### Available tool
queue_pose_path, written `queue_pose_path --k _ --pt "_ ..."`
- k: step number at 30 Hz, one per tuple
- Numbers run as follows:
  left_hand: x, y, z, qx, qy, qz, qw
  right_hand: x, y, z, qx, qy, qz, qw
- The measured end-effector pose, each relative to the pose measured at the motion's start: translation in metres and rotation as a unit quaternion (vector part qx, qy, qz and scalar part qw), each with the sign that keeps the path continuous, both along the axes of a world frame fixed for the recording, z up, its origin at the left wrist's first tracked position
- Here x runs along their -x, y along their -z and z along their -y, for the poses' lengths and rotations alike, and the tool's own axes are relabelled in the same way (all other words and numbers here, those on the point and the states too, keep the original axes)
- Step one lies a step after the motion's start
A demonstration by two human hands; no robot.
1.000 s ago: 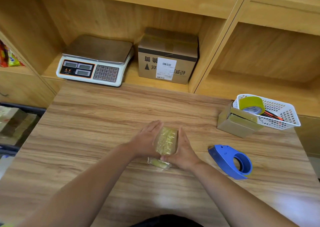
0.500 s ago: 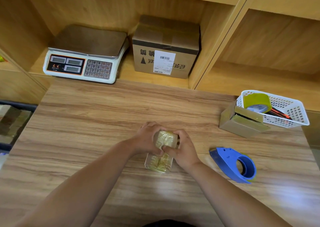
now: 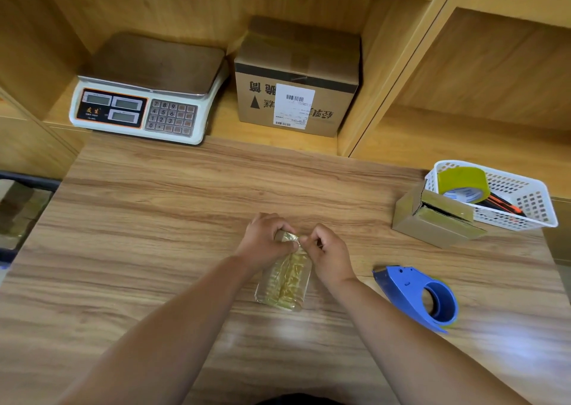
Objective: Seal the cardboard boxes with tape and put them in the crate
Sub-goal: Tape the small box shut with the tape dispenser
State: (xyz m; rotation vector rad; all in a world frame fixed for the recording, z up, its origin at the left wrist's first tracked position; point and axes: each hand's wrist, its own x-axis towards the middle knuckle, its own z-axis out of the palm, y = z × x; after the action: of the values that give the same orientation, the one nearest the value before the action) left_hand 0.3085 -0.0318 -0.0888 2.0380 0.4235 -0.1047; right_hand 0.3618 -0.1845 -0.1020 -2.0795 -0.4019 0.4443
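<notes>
1. Your left hand (image 3: 265, 241) is curled over the far end of the taped box (image 3: 285, 282), with the fingers and thumb gripping its left corner.
2. Your right hand (image 3: 328, 254) is also curled, and its fingertips pinch the same far end from the right. The two hands nearly meet over the box.
3. The taped box lies flat on the wooden surface (image 3: 148, 225), straight in front of you, with its long side pointing away. Glossy yellowish tape covers its top.
4. The blue tape dispenser (image 3: 415, 296) lies on the surface to your right, near your right forearm but not touching it.
5. Further right, an open cardboard box (image 3: 432, 221) with loose flaps sits against a white basket (image 3: 536, 207). A tape roll (image 3: 463, 182) leans inside the basket.
6. At the left edge, below the surface, the dark-rimmed crate (image 3: 29, 182) holds brown packages. It is blurred and partly cut off.
7. On the shelf (image 3: 224, 128) behind the surface, a scale (image 3: 145, 102) stands just left of a large carton (image 3: 296, 77) with a white label.
</notes>
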Motion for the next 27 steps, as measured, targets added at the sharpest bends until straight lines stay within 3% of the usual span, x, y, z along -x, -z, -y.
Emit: queue_pose_path --k 6,10,15,27 --pt "0.006 0.009 0.012 -0.028 -0.047 0.063 0.997 0.003 0.001 0.001 0.005 -0.002 0.000 1.000" --pt "0.005 0.016 0.011 0.000 -0.046 0.086 0.995 0.005 0.007 0.009 0.081 -0.053 -0.045 0.994" --pt "0.006 0.019 0.012 0.055 -0.089 0.066 0.992 0.004 0.008 0.002 0.072 -0.053 -0.015 0.996" --pt "0.008 0.021 0.014 0.065 -0.135 0.046 0.988 0.000 0.005 -0.013 0.046 0.009 0.023 0.999"
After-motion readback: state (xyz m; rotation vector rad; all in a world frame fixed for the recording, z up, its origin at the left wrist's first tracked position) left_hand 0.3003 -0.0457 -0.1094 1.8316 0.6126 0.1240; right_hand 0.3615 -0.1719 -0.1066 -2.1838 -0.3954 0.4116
